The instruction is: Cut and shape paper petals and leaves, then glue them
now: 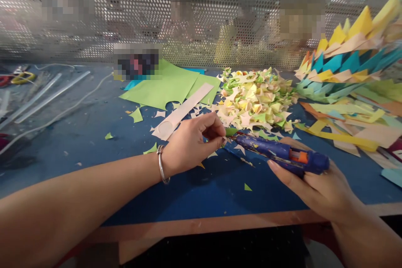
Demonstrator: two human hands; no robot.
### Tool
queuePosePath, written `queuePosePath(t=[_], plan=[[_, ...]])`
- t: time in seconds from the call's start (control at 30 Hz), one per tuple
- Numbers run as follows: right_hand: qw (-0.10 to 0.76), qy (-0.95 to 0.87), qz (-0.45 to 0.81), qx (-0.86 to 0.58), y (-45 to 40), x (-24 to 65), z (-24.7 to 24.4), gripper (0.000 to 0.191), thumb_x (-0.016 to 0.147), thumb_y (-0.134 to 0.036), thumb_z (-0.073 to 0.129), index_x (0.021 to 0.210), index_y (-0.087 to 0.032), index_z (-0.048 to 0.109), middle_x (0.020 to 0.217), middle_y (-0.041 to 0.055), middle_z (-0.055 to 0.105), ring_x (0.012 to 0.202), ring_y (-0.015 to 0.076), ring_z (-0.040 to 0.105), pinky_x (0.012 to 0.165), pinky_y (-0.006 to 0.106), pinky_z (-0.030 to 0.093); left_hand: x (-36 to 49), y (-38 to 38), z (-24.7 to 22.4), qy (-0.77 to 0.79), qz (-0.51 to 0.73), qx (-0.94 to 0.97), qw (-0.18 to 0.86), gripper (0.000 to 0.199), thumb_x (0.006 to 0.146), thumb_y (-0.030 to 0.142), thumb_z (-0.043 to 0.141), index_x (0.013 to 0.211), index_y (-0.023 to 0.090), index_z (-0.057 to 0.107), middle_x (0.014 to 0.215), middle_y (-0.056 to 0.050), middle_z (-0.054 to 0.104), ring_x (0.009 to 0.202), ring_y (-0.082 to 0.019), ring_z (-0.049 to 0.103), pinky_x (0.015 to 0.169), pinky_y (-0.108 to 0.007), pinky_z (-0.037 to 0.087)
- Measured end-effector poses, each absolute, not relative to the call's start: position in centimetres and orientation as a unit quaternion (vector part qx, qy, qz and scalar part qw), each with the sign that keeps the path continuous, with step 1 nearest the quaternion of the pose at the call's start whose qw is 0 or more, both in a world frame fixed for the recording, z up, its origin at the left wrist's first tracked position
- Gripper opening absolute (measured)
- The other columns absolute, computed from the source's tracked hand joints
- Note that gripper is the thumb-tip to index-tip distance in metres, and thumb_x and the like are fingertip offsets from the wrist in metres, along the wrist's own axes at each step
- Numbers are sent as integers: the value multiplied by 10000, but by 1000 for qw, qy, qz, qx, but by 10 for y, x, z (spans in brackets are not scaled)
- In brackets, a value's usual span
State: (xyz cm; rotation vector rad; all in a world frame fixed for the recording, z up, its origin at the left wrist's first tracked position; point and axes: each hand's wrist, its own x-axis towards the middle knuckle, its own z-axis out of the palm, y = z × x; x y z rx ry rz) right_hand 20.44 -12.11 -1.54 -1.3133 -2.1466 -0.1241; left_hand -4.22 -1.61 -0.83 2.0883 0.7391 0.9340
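In my right hand (326, 192) is a blue hot glue gun (270, 147), its nozzle pointing left. The nozzle tip meets a small green paper piece (231, 132) at the fingertips of my left hand (191, 142), which are pinched on it. Much of that piece is hidden by the fingers. A thin blue stick (237, 155) lies on the table just below the gun. Behind my left hand rests a pale pink paper strip (185, 111) with a round mark near its lower end.
Behind the gun rises a heap of small paper pieces (257, 96). Green sheets (166, 86) lie at the back. Layered folded paper (348, 58) and loose strips (348, 134) fill the right. Clear glue sticks (53, 96) and a white cord (72, 106) lie left. A perforated metal screen (201, 21) borders the table.
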Motion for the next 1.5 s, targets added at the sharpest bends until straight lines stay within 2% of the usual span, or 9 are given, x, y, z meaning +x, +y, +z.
queuePosePath(t=[0.47, 0.6, 0.8, 0.97, 1.27, 1.5], plan=[[317, -796, -54, -513, -119, 208, -22, 14, 893, -257, 586, 898, -264, 597, 823, -2, 668, 711, 187, 688, 621, 274, 558, -42, -16, -7, 293, 371, 809, 349, 72, 789, 144, 631, 774, 193, 581, 730, 16, 678, 618, -87, 604, 588, -215, 502], [326, -795, -75, -506, -120, 207, -23, 68, 887, -263, 596, 954, -260, 583, 871, 4, 675, 770, 197, 707, 699, 286, 579, -42, -16, -6, 291, 374, 809, 348, 76, 788, 135, 629, 767, 188, 580, 724, 14, 673, 622, -86, 610, 594, -207, 506], [318, -805, -50, -498, -120, 206, -22, 38, 906, -226, 570, 910, -260, 555, 822, 0, 642, 700, 180, 672, 596, 266, 547, -42, -16, -7, 298, 377, 806, 345, 78, 791, 140, 626, 772, 195, 573, 736, 12, 685, 632, -92, 618, 604, -214, 516], [320, -797, -39, -510, -120, 207, -23, 40, 904, -237, 571, 926, -270, 580, 829, -2, 653, 705, 192, 671, 601, 287, 543, -42, -16, -6, 293, 378, 811, 337, 88, 786, 123, 626, 773, 197, 580, 740, 15, 676, 622, -88, 594, 602, -218, 505], [327, -800, -19, -502, -121, 205, -21, 85, 900, -193, 567, 906, -272, 537, 809, -17, 626, 669, 165, 653, 589, 263, 533, -42, -15, -7, 285, 380, 812, 340, 83, 786, 115, 618, 778, 192, 588, 747, 11, 659, 642, -90, 595, 616, -224, 506], [318, -802, -35, -505, -121, 206, -22, 80, 896, -217, 573, 950, -268, 603, 836, -3, 665, 716, 191, 673, 617, 291, 539, -42, -15, -7, 282, 377, 818, 331, 111, 781, 91, 633, 765, 188, 582, 737, 20, 664, 634, -80, 597, 601, -206, 498]])
